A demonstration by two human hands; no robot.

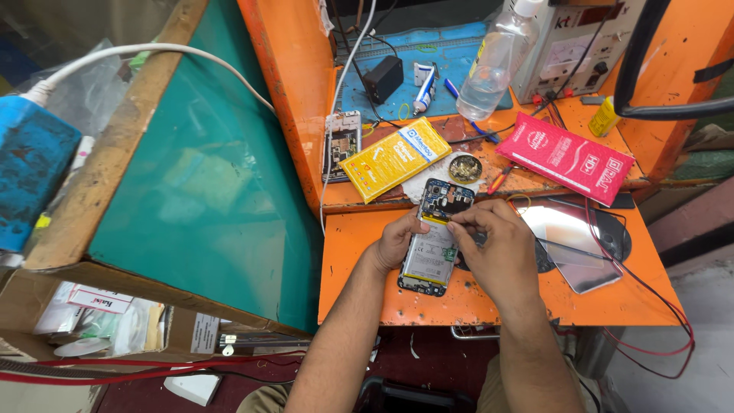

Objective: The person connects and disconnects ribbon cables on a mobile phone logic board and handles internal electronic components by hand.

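Note:
An opened smartphone (433, 246) lies back-up on the orange worktable (359, 268), its circuit board and pale battery exposed. My left hand (399, 239) grips the phone's left edge and steadies it. My right hand (495, 246) is over the phone's right side, fingertips pinched together at a yellow strip near the top of the battery. Whether a tool or small part sits between those fingers is too small to tell.
A yellow packet (395, 157), a second opened phone (342, 144), a red packet (566, 156), a round tin (465, 169) and a clear bottle (493, 61) sit behind. A shiny phone back panel (573, 245) lies right. A green glass counter (206, 176) is left.

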